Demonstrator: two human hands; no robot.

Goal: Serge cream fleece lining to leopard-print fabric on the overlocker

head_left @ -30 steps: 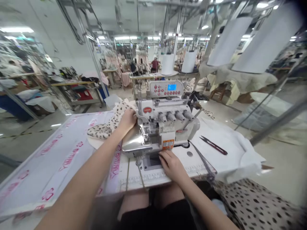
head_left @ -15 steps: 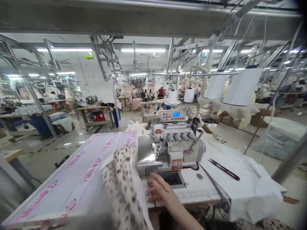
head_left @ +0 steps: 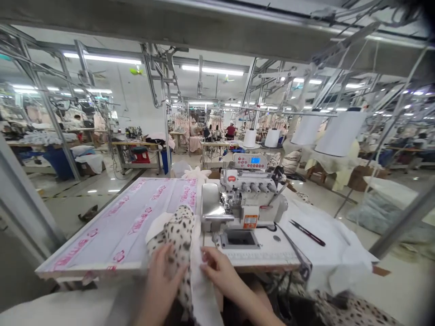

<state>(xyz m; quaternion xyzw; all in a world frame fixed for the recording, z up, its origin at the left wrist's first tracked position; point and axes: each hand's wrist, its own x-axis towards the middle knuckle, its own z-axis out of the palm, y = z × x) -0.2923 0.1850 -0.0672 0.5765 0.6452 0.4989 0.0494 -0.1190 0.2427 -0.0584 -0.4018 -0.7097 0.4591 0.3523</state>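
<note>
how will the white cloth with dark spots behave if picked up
The white cloth with dark spots looks floppy, since it bunches into soft folds and droops past the table edge. It seems light for its size, judging by its thin layers.

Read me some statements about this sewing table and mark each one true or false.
1. The right hand holds the snips. False: the snips lie on the white cloth, right of the sewing machine.
2. The machine's screen is lit blue. True.
3. The left hand touches the machine. False: the left hand is at the spotted fabric.
4. The spotted fabric is left of the machine. True.
</note>
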